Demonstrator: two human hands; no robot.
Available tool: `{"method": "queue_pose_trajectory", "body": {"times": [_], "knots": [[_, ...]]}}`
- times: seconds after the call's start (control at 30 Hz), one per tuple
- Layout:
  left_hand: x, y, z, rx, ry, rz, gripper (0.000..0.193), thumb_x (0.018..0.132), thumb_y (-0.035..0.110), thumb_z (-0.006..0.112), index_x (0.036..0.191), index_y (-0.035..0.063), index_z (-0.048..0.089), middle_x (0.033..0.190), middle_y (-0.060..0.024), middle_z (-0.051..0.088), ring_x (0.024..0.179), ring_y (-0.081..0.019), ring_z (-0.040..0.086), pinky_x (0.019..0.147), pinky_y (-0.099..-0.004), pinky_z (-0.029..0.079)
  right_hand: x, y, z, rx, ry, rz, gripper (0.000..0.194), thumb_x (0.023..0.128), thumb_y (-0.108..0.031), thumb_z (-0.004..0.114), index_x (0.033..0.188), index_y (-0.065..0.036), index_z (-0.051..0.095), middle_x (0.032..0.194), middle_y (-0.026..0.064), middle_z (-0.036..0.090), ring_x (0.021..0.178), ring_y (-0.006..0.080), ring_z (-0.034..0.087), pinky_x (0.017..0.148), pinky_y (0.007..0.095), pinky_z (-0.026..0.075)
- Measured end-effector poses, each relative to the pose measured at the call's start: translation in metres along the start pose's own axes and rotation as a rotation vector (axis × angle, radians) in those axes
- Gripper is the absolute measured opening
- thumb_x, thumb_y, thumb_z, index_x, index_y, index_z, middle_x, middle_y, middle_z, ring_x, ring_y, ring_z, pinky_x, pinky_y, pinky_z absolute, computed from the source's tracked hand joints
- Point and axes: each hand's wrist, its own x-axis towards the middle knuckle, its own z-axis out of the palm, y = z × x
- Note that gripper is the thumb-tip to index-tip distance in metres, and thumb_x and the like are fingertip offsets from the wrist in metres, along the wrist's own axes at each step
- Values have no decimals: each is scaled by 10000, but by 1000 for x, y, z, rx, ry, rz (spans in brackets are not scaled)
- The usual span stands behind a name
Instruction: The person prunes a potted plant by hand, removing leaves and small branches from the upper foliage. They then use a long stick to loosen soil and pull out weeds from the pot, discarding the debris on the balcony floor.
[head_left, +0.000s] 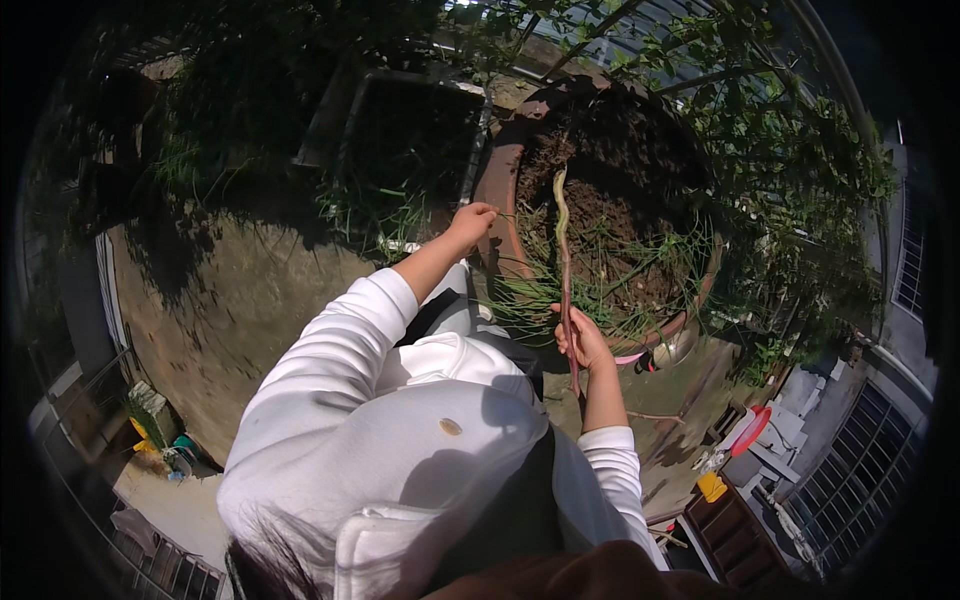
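My right hand (583, 339) grips the lower part of a long plant stalk (564, 247), reddish-brown near the hand and pale green further up. At its far end is a clump of roots and soil (550, 154), over the dark soil (611, 195) in a large round terracotta pot (504, 176). My left hand (474, 223) is beside the pot's left rim, fingers drawn together, with nothing plainly visible in them. Thin green onion-like leaves (532, 304) spill over the near rim, and more lie across the soil.
Left of the pot stands a dark rectangular planter (412, 127). Leafy vines (795, 150) climb a metal frame on the right. A cut branch (652, 416) lies on the concrete ground (247, 300). A red basin (750, 431) and a barred window (855, 472) are at the lower right.
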Motion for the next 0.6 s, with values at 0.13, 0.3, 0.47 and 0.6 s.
{"method": "queue_pose_trajectory", "body": {"times": [0.13, 0.3, 0.47, 0.6], "knots": [[-2, 5, -1, -77, -15, -34, 199, 871, 128, 508, 1025, 27, 584, 840, 4, 577, 678, -77, 498, 563, -214, 396, 5, -7, 23, 54, -82, 11, 375, 931, -202, 411, 1271, -54, 352, 649, 42, 490, 441, 107, 434, 377, 208, 339], [1, 5, -9, -114, -22, -41, 197, 871, 137, 511, 1026, 38, 581, 864, 1, 589, 706, -83, 527, 561, -207, 391, -15, -11, 12, -545, 378, -289, 333, 891, -167, 472, 1202, -56, 439, 675, 19, 488, 522, 129, 456, 473, 244, 365], [9, -1, -9, -138, -20, -22, 192, 871, 146, 514, 1020, 47, 583, 886, -3, 597, 732, -86, 546, 560, -201, 386, -52, -53, 17, -1327, 925, -607, 325, 857, -224, 512, 1151, -97, 459, 765, 201, 603, 699, 407, 579, 582, 481, 444], [1, 6, -4, -136, -19, -33, 192, 871, 151, 513, 1015, 45, 585, 889, -1, 598, 729, -86, 546, 557, -200, 384, -31, -59, 18, -1607, 964, -279, 221, 869, -240, 501, 990, -60, 460, 732, 182, 608, 647, 369, 595, 523, 453, 466]]}}
